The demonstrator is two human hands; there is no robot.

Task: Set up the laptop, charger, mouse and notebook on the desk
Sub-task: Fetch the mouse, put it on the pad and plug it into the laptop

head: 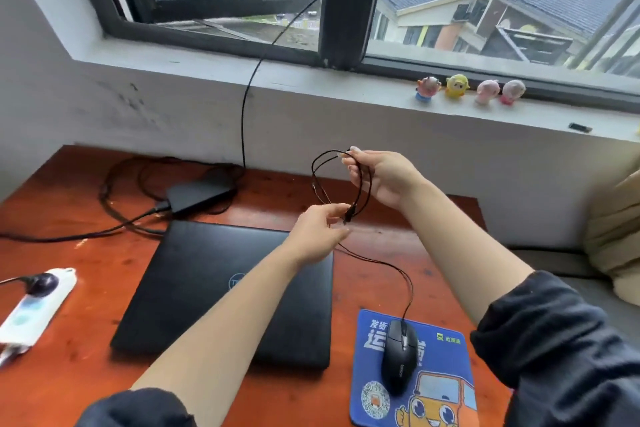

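Note:
A closed black laptop [194, 284] lies flat in the middle of the reddish wooden desk [79, 184]. Behind it sits the black charger brick [199, 196] with its cables looped at the back left. A black wired mouse [399, 355] rests on a blue mouse pad [446, 388] to the laptop's right. Its thin cable [388, 263] rises to my hands above the desk. My right hand [384, 178] holds the looped cable up. My left hand [320, 230] pinches the cable's plug end just below. No notebook is visible.
A white power strip [38, 305] with a black plug in it lies at the desk's left edge. A thin black wire [247, 94] runs from the window down behind the desk. Several small toy figures [457, 87] stand on the sill. A beige cushion [616, 225] is at the right.

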